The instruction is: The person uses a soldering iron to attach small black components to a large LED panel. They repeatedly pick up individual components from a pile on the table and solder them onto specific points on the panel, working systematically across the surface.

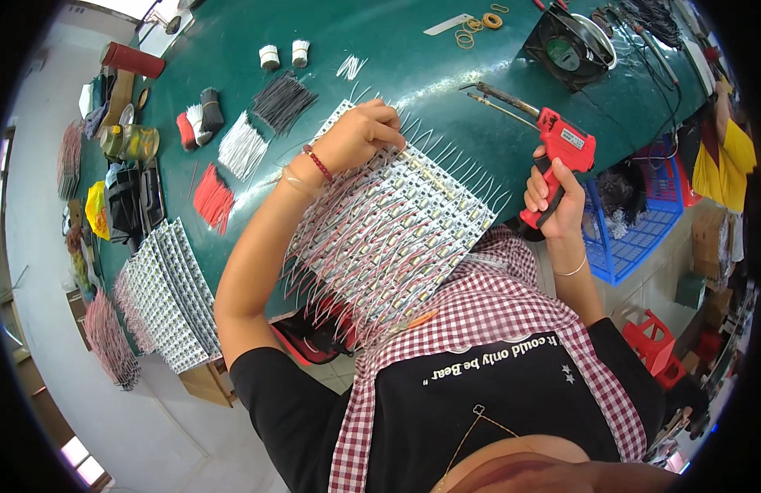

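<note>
My right hand (565, 197) is wrapped round the grip of a red soldering gun (568, 140). The gun's metal tip points left, above the green table and apart from the boards. My left hand (362, 135) is closed in a pinch over the upper part of a panel of small circuit boards (422, 218); what lies between its fingertips is too small to make out. This panel leans between the table edge and my checked apron. Rows of thin red and white wires (348, 263) trail off its near side, and short pale wires stick up along its far edge.
Sorted red wires (213, 197), white wires (243, 146) and black wires (283, 100) lie left on the table (405, 41). More boards (171, 287) are stacked at the left. A fan (568, 49) and rubber bands (466, 37) sit far right, above a blue basket (623, 255).
</note>
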Demonstrator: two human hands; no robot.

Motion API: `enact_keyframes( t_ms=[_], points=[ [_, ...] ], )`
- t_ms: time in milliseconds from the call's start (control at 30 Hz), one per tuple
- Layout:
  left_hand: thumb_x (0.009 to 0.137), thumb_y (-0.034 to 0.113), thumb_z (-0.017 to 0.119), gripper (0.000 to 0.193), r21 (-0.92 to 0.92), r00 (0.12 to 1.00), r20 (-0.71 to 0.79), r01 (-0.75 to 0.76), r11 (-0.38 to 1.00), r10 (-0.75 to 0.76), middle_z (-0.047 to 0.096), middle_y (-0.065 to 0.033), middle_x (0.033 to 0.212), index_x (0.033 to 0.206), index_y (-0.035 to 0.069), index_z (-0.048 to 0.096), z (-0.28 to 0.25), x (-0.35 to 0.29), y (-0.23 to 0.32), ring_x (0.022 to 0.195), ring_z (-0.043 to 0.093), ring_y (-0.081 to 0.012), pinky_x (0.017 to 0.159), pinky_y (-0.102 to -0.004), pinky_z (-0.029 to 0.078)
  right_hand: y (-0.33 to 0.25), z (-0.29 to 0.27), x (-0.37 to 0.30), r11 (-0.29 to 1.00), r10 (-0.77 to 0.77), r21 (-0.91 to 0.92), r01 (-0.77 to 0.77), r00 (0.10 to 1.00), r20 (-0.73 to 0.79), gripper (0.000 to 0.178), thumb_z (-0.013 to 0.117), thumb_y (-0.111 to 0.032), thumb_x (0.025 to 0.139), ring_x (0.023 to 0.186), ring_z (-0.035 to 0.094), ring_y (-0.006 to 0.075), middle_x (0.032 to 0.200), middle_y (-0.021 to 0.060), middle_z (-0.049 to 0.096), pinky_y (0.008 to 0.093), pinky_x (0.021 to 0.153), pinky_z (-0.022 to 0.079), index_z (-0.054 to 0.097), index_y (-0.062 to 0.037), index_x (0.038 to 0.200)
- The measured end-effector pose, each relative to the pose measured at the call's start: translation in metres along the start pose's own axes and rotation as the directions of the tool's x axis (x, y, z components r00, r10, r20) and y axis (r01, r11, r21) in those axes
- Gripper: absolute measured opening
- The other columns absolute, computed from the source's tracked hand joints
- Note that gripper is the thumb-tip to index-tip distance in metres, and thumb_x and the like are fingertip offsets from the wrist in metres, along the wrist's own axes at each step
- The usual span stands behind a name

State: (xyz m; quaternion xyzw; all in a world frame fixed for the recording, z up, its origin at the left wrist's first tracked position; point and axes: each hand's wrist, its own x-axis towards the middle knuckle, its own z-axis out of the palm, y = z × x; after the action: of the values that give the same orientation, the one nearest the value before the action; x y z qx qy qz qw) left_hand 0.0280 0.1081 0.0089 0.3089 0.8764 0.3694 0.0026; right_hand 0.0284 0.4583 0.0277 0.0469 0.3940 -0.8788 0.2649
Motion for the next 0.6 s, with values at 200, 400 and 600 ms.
enact_keyframes(
  t_ms=[200, 400, 600],
  points=[
    [0.061, -0.007, 0.053, 0.036, 0.075, 0.998, 0.057, -0.026, 0.997, 0.021, 0.061, -0.0082, 0.087, 0.086, 0.01, 0.073, -0.003, -0.009, -0.003, 0.089, 0.055, -0.0301, 0.08, -0.0377, 0.045, 0.004, 0.006, -0.001, 0.991, 0.092, 0.111, -0.082, 0.991, -0.094, 0.025, 0.052, -0.026, 0.095, 0.043, 0.042, 0.0123, 0.057, 0.003, 0.046, 0.0277, 0.041, 0.038, 0.053, -0.0039, 0.107],
    [0.062, -0.01, 0.058, 0.032, -0.007, 0.999, -0.022, 0.025, 1.0, -0.025, 0.06, -0.0041, 0.078, 0.081, 0.011, 0.074, 0.004, 0.001, -0.001, 0.079, 0.054, -0.0248, 0.069, -0.0334, 0.045, 0.0, 0.005, 0.002, 0.998, 0.05, 0.046, -0.05, 0.999, -0.008, 0.025, 0.059, -0.024, 0.091, 0.043, 0.047, 0.0122, 0.058, 0.0046, 0.051, 0.0295, 0.046, 0.043, 0.055, -0.0042, 0.106],
    [0.063, -0.012, 0.06, 0.032, -0.068, 0.998, -0.035, 0.058, 0.996, -0.061, 0.06, -0.003, 0.079, 0.081, 0.01, 0.074, 0.0, -0.001, 0.01, 0.078, 0.052, -0.0235, 0.07, -0.0329, 0.044, 0.001, 0.001, 0.003, 0.999, 0.053, -0.008, -0.053, 0.999, -0.003, 0.028, 0.054, -0.027, 0.093, 0.044, 0.046, 0.0117, 0.058, 0.0036, 0.05, 0.0291, 0.047, 0.043, 0.053, -0.0036, 0.109]
  ],
)
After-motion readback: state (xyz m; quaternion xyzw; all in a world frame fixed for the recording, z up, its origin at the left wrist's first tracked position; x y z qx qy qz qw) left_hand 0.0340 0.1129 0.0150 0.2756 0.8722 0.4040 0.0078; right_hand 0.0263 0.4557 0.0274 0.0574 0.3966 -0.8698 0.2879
